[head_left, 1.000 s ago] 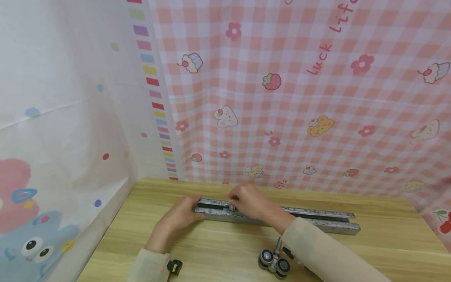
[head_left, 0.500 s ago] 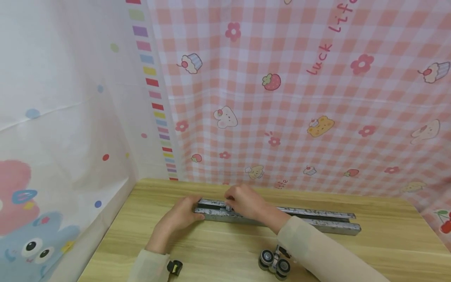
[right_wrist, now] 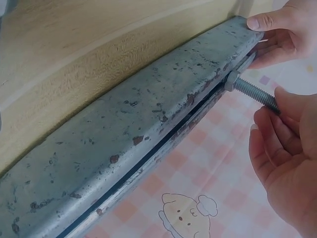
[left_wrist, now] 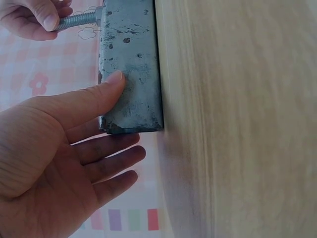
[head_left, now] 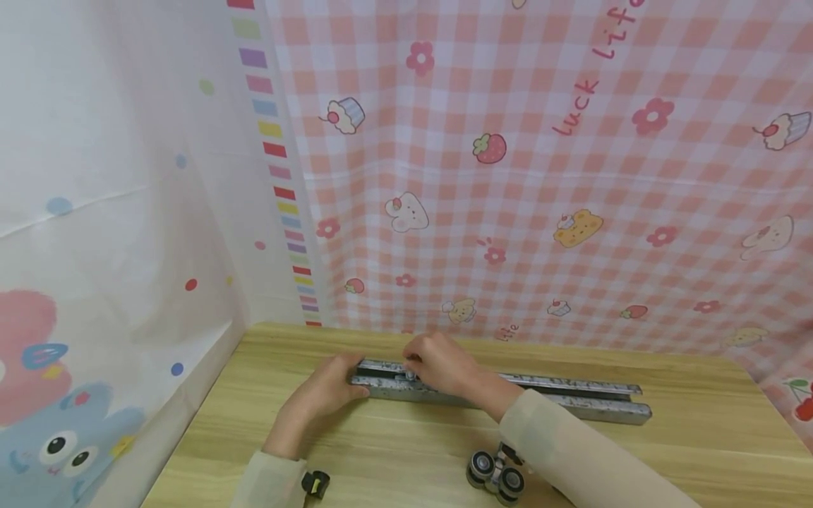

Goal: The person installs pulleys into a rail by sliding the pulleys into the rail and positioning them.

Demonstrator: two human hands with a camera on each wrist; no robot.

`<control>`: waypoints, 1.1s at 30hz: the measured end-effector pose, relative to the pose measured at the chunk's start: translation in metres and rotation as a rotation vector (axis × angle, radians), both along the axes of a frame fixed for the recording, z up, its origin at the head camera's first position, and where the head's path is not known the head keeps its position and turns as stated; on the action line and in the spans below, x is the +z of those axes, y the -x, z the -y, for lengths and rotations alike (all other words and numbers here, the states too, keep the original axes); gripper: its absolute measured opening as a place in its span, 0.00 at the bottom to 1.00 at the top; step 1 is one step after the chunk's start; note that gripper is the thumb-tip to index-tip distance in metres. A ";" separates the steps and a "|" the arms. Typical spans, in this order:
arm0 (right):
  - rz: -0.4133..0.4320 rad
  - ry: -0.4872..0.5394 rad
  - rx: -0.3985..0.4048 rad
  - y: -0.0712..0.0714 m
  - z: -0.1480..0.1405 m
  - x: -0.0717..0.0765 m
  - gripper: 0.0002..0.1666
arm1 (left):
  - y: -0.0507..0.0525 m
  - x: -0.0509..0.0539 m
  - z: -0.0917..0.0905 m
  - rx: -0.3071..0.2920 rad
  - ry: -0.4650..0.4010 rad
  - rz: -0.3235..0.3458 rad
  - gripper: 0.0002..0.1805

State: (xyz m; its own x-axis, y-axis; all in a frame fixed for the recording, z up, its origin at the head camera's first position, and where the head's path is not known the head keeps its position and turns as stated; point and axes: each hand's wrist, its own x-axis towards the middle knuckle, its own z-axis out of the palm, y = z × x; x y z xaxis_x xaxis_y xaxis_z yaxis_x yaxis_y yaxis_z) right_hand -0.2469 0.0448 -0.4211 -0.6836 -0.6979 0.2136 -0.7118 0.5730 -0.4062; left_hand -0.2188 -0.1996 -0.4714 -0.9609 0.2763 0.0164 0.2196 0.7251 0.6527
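"Between the thumb and fingers of the right hand (head_left: pixel 444 363), what's that?"

"Threaded bolt (right_wrist: pixel 255 94), pinched near its outer end. Its hex nut (right_wrist: pixel 231 81) sits at the opening of the slotted steel rail (head_left: pixel 597 407)."

"Has it moved?"

"Slightly. Over the last second it's slid toward the left hand (head_left: pixel 330 384), whose fingers clasp the rail's end, thumb on the near wall. I'd judge the work in hand is running it along the rail, and it's travelling well enough."

"What's below the nut?"

"Can't tell; that's inside the rail. The right hand hides the rail's middle, too."

"And the twin-wheeled roller hanger (head_left: pixel 495 480)?"

"On the worktop (head_left: pixel 381 444), nearer us than the right fingers. The sleeve (head_left: pixel 571 451) now covers its stem, and some dark piece (head_left: pixel 513 454) there is too hidden to name."
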 end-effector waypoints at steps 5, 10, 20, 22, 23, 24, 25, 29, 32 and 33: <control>-0.001 0.000 -0.012 -0.003 -0.003 0.003 0.08 | 0.000 -0.001 -0.001 0.000 0.006 -0.001 0.29; -0.051 0.023 -0.018 -0.005 -0.011 0.009 0.08 | 0.000 -0.002 -0.002 -0.001 0.011 0.001 0.30; -0.137 0.140 0.010 -0.012 -0.043 0.035 0.08 | -0.002 0.000 -0.002 -0.004 0.014 0.005 0.32; -0.179 0.167 0.015 -0.013 -0.050 0.040 0.07 | -0.003 0.000 -0.002 -0.004 0.012 0.007 0.31; -0.204 0.180 0.019 -0.014 -0.054 0.042 0.07 | -0.003 0.000 -0.001 -0.003 0.011 0.009 0.31; -0.231 0.197 0.025 -0.015 -0.058 0.043 0.07 | -0.003 0.000 -0.001 -0.005 0.009 0.011 0.31; -0.261 0.216 0.030 -0.016 -0.062 0.044 0.07 | -0.003 0.001 -0.001 -0.005 0.008 0.013 0.31; -0.328 0.292 0.050 -0.020 -0.081 0.046 0.09 | -0.004 0.001 -0.001 -0.005 0.007 0.014 0.30; -0.340 0.303 0.019 -0.026 -0.097 0.043 0.12 | -0.003 0.001 -0.001 -0.002 0.004 0.009 0.28; -0.339 0.296 -0.001 -0.029 -0.103 0.042 0.12 | -0.003 0.001 -0.001 -0.002 0.003 0.011 0.29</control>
